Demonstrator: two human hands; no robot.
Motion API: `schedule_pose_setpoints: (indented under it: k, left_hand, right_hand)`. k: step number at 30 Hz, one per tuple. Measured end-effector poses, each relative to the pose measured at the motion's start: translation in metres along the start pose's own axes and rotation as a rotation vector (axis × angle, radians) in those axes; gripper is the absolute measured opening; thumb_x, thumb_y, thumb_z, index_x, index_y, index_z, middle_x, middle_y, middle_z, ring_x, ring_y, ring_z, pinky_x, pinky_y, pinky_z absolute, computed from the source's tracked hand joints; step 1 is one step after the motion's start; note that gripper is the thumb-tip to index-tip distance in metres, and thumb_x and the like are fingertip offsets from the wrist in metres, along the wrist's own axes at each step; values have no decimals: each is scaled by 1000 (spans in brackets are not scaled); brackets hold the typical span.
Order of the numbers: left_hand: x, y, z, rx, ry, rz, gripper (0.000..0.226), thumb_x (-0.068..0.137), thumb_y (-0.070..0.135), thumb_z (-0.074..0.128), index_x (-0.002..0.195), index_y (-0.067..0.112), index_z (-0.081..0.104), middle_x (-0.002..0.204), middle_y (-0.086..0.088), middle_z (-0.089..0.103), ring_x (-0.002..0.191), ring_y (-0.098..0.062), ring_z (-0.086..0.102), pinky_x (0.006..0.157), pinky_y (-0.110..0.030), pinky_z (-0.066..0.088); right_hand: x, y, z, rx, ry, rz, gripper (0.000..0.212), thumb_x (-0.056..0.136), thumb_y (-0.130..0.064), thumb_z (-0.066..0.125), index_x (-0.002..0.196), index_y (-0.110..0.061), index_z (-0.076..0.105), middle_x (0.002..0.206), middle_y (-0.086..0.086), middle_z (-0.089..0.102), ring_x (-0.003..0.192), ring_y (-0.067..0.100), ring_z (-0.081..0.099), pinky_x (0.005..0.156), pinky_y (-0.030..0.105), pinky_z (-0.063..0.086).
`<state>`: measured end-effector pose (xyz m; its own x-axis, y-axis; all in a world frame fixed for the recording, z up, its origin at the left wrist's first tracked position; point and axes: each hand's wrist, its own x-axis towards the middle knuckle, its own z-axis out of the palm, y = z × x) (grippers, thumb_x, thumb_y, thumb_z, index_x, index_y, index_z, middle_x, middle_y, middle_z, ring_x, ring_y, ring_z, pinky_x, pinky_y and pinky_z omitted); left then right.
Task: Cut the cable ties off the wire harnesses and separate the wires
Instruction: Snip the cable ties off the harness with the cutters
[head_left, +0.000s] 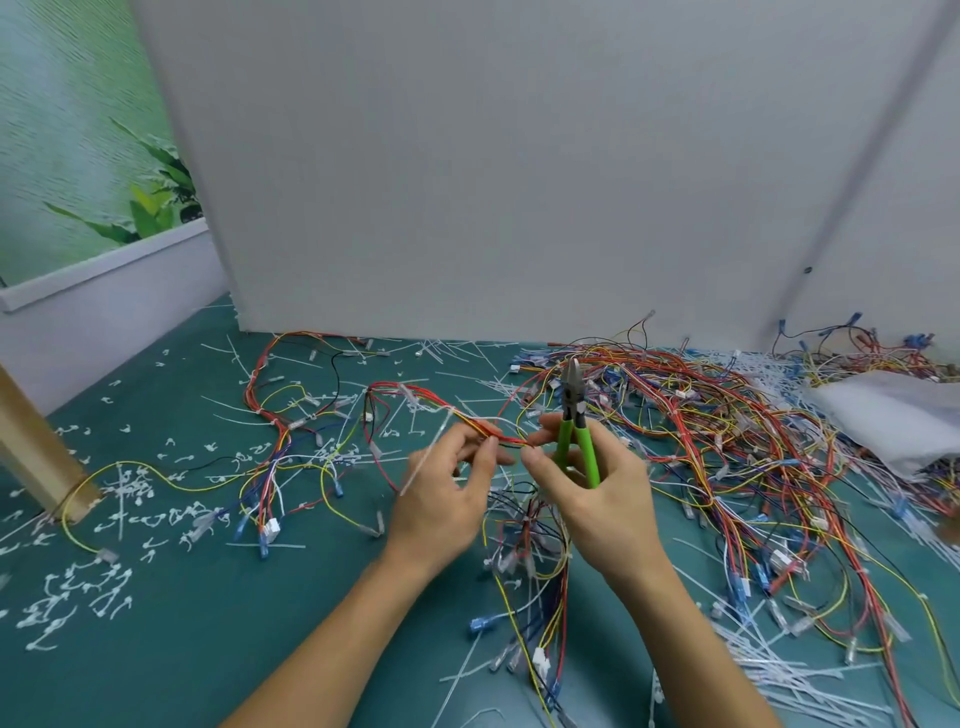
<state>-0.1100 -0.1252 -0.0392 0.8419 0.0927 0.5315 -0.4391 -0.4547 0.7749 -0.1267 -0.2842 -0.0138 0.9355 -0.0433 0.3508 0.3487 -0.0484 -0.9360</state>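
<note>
A red and yellow wire harness (415, 397) stretches between both hands above the green table. My left hand (447, 483) pinches its wires, and a white cable tie (428, 452) sticks out along that hand's fingers. My right hand (597, 488) grips green-handled cutters (574, 415), jaws pointing up and closed, while its fingertips also pinch the same wires. More of the harness hangs below the hands (524, 540), with white and blue connectors at its ends.
A big tangle of harnesses (727, 426) fills the right side. Looser wires (291, 436) lie at the left, with cut tie scraps (83, 587) scattered around. A white panel (467, 182) stands behind, a wooden post (36, 457) at left, white sheet (893, 415) at right.
</note>
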Motion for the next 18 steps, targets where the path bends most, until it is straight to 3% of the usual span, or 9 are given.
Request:
schedule_pose_setpoints:
  k: [2, 5, 9, 14, 18]
  left_hand:
    - [-2, -2, 0, 102, -27, 112, 21, 96, 36, 56, 91, 18, 67, 84, 6, 74, 81, -19, 70, 74, -41, 53]
    - [-5, -4, 2, 290, -110, 257, 30, 95, 31, 53, 86, 6, 66, 80, -12, 70, 72, -37, 62, 65, -44, 49]
    - [-6, -4, 5, 409, -169, 277, 29, 92, 28, 53, 89, 9, 73, 83, -14, 72, 79, -36, 64, 73, -41, 49]
    - [-4, -6, 6, 411, -163, 315, 20, 92, 26, 59, 91, 12, 73, 81, -13, 72, 76, -36, 66, 62, -37, 50]
    - [-5, -10, 9, 296, -214, 255, 32, 97, 35, 49, 110, 17, 72, 99, -8, 75, 91, -29, 66, 74, -37, 51]
  right_hand:
    - [-3, -3, 2, -17, -30, -25, 29, 82, -20, 86, 105, -26, 69, 91, -1, 74, 74, 16, 66, 70, 29, 57]
    - [-5, -3, 5, -42, -74, -45, 31, 82, -10, 85, 105, -26, 70, 78, -6, 72, 68, 8, 65, 67, 16, 49]
    - [-7, -1, 7, -20, -115, -48, 33, 85, -3, 81, 111, -20, 72, 72, -12, 69, 67, 3, 62, 70, 13, 48]
    - [-7, -2, 9, -33, -96, -77, 20, 86, -6, 81, 100, -17, 73, 87, -6, 76, 80, 7, 71, 78, 15, 52]
    - [-5, 2, 8, -11, -57, -77, 18, 89, -6, 76, 101, -19, 72, 89, -7, 75, 81, 4, 70, 78, 13, 50]
